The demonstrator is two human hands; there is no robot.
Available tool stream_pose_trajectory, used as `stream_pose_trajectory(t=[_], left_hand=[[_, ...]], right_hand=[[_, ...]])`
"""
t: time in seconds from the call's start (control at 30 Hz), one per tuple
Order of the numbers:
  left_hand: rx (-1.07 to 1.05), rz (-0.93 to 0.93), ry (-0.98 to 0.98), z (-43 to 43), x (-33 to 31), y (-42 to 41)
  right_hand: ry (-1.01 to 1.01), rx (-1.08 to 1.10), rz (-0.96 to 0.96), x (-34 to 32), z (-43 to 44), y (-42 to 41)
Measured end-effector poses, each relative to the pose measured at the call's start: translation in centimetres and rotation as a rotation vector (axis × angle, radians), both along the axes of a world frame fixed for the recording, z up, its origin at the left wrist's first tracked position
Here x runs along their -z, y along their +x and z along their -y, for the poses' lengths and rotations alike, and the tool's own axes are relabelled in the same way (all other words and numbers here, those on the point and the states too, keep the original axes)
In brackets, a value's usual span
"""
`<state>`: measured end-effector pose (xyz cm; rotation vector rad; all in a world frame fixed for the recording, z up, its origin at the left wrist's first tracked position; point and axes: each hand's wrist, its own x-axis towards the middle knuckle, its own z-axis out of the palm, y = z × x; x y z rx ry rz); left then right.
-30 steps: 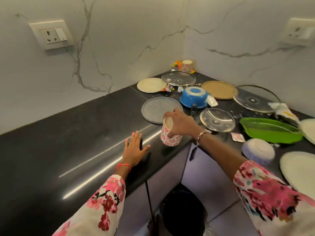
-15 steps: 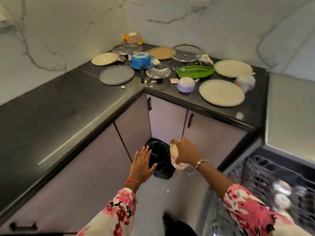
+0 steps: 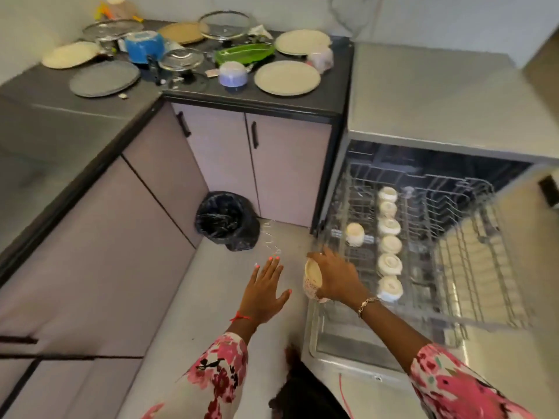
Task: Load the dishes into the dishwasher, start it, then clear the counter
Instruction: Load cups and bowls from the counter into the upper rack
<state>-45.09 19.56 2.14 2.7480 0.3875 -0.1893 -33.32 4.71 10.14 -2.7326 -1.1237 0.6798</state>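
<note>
Cup [image 3: 311,278] moved off surface [image 3: 36,95] to rack [image 3: 472,207] edge, right grip [image 3: 335,279] clasping it; left grip [image 3: 264,293] splayed, empty. Loading step; next: invert into free slot.

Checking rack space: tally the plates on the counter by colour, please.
Cream plates: 3
Grey plate: 1
Tan plate: 1
Total: 5
</note>
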Motion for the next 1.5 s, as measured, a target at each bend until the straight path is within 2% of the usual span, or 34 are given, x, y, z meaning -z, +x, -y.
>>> stream_pose_trajectory(t=[0.33,0.47,0.7,0.93,1.1,1.3,1.4,1.5], left_hand=[[0.153,-0.044,-0.055,7.9,1.2,3.0],[0.188,-0.073,-0.046,9.8,1.8,6.7],[0.193,-0.146,-0.016,11.4,3.9,12.3],[0.167,-0.214,-0.029,11.4,6.0,13.9],[0.216,-0.236,-0.025,10.5,7.0,14.9],[0.254,-0.216,-0.018,9.7,7.8,14.8],[0.287,-0.197,0.022,9.2,8.1,14.7],[0.298,-0.166,0.019,8.8,8.4,14.6]], right_hand=[[0.049,0.322,0.020,1.2,11.3,1.5],[0.053,0.347,0.042,3.0,12.7,4.2],[0.019,0.329,0.028,7.8,11.6,9.1],[-0.047,0.357,-0.046,11.6,9.0,9.2],[-0.213,0.336,0.004,13.5,7.6,9.9],[-0.308,0.362,-0.055,15.5,6.0,10.0],[-0.291,0.375,-0.127,16.6,6.1,9.8],[-0.189,0.362,-0.185,17.0,6.4,9.7]])
